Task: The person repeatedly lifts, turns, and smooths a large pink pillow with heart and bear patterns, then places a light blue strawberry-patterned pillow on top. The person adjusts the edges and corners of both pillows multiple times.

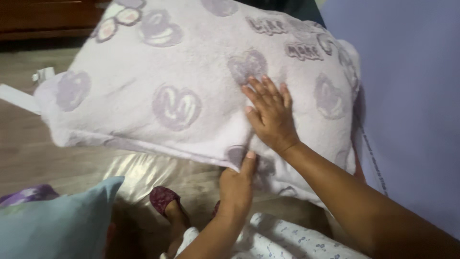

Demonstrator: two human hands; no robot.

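Note:
A big pillow [182, 81] in a fluffy pale lilac cover with purple heart shapes fills the upper middle of the view, tilted. My right hand [270, 112] lies flat on its top face, fingers spread, near the lower right. My left hand [237, 184] grips the pillow's lower edge from below, thumb up against the fabric. Both forearms reach in from the bottom right.
A light blue cushion [57, 220] sits at the bottom left with a purple cloth [28, 193] behind it. Below are a wooden floor [28, 158], my foot in a dark red slipper [163, 197], and a lilac bed sheet [417, 96] at right.

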